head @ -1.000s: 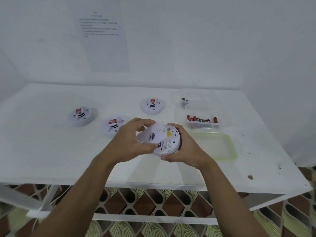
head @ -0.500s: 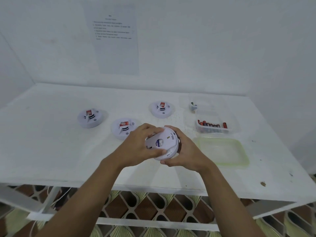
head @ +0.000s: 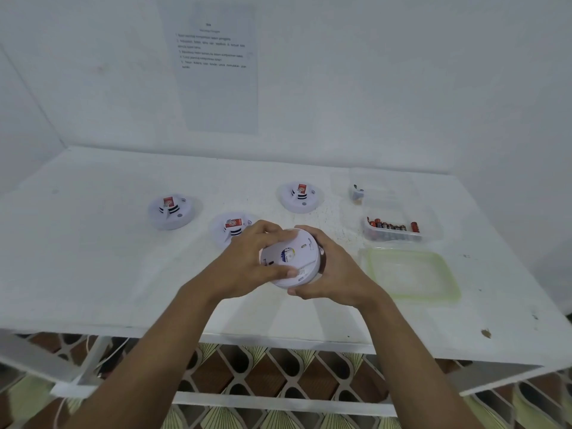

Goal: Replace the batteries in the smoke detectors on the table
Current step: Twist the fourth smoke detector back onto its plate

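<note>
Head view: both hands grip a white smoke detector (head: pixel 291 258), held over the front middle of the counter (head: pixel 93 258). The left hand (head: pixel 244 267) curls its fingers over the round back plate, and the right hand (head: pixel 337 274) cups the body from the right. Behind them lie a left detector (head: pixel 168 212), a middle detector (head: pixel 229 227) and a far detector (head: pixel 300 196). At right, a clear tub of batteries (head: pixel 393 232) sits near a green-rimmed lid (head: pixel 411 275).

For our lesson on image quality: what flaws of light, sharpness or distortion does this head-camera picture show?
Head view: wide-angle lens bows the table edge; light soft and flat, shadows faint; print on the wall sheet too blurred to read.
</note>
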Demonstrator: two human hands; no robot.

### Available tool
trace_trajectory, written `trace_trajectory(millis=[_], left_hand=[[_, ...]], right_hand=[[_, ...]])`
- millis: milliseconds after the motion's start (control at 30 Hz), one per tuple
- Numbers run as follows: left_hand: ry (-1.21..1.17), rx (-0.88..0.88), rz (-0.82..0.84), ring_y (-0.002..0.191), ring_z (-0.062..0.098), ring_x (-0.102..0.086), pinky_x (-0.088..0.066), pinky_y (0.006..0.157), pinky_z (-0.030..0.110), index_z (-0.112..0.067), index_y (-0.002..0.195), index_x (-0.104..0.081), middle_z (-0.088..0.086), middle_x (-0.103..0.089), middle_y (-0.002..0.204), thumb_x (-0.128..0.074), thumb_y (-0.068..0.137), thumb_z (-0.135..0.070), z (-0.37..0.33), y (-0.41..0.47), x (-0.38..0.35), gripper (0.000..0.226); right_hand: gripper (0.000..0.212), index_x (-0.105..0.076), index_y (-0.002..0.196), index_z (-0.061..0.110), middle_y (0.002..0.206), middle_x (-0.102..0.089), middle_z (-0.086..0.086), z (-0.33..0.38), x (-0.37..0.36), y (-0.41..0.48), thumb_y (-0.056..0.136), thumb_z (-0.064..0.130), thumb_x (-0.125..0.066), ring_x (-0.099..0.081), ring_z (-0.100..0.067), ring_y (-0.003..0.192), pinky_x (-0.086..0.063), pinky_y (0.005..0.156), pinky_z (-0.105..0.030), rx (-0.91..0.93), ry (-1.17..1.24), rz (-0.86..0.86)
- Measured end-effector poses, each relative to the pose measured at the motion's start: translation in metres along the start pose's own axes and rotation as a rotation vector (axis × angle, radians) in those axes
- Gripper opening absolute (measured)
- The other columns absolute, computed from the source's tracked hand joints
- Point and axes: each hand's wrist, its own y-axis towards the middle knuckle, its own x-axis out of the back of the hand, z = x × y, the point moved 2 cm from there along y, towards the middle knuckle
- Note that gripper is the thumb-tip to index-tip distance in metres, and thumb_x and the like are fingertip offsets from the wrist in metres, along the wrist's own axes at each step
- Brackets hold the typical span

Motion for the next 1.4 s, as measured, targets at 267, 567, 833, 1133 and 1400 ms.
trace_trajectory(millis=[267,567,833,1133,1400], left_hand=[[0.113,-0.034,0.060,0.122,0.004,-0.029,-0.031,0.106,0.031,-0.040,0.143,-0.042,-0.021,-0.035,0.130,-0.068,0.086,-0.048,0.005,-0.005,0.001,0.063],[0.132,-0.072,0.085,0.129,0.011,-0.028,-0.033,0.109,0.037,-0.037,0.147,-0.034,-0.013,-0.032,0.140,-0.058,0.086,-0.055,0.008,-0.008,0.000,0.068],[0.185,-0.208,-0.112,0.124,0.001,-0.032,-0.034,0.101,0.021,-0.033,0.142,-0.047,-0.024,-0.040,0.132,-0.040,0.094,-0.061,0.015,-0.020,-0.009,0.056],[0.106,-0.298,-0.436,0.115,-0.007,-0.050,-0.048,0.094,0.027,-0.024,0.134,-0.052,-0.021,-0.054,0.128,-0.058,0.093,-0.038,0.033,-0.030,-0.023,0.044],[-0.534,0.057,-0.529,0.120,-0.005,-0.053,-0.054,0.088,0.021,-0.050,0.135,-0.041,-0.035,-0.047,0.134,-0.032,0.100,-0.044,0.016,-0.023,-0.015,0.036]], right_hand=[[0.092,-0.054,0.133,0.028,0.121,-0.063,0.005,0.004,-0.001,0.005,0.055,0.000,-0.094,-0.062,-0.019,0.113,-0.062,0.080,-0.036,0.020,-0.081,0.018],[0.092,-0.055,0.133,0.027,0.122,-0.064,0.003,0.011,0.000,0.008,0.055,-0.004,-0.094,-0.062,-0.020,0.115,-0.061,0.081,-0.054,0.023,-0.077,0.074],[0.083,-0.056,0.134,0.021,0.124,-0.065,-0.004,0.012,0.003,0.007,0.061,0.003,-0.090,-0.064,-0.026,0.116,-0.061,0.085,-0.045,-0.016,0.065,0.100],[0.080,-0.048,0.140,0.028,0.123,-0.066,-0.013,0.000,-0.017,0.007,0.075,0.067,-0.072,-0.071,-0.031,0.099,-0.057,0.081,-0.037,-0.095,0.353,-0.050],[0.039,-0.054,0.138,0.020,0.110,-0.072,-0.005,0.010,-0.029,0.005,0.102,0.034,-0.050,-0.069,-0.014,0.087,-0.056,0.078,-0.029,-0.021,0.176,-0.222]])
